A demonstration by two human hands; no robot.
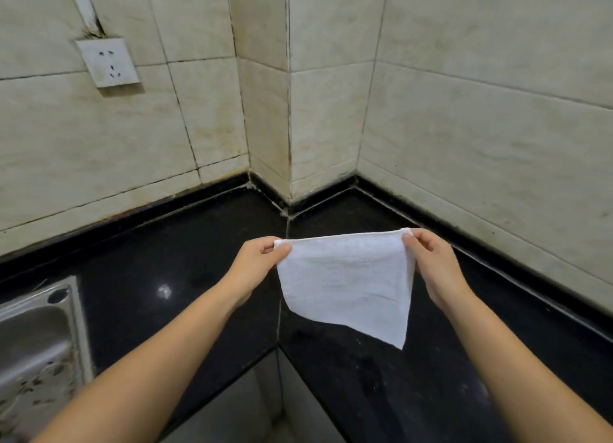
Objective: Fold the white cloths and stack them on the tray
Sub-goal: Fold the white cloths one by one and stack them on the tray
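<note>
A white cloth [346, 283] hangs in the air above the black counter [172, 270], stretched by its top edge. My left hand [257, 263] pinches the cloth's upper left corner. My right hand [434, 263] pinches the upper right corner. The lower part of the cloth droops to a point at the lower right. No tray and no other cloths are in view.
The counter runs into a tiled corner with a jutting wall column [288, 110]. A steel sink [33, 349] sits at the left edge. A wall socket [107, 62] is mounted at the upper left. The counter's front edge drops to the floor between my forearms.
</note>
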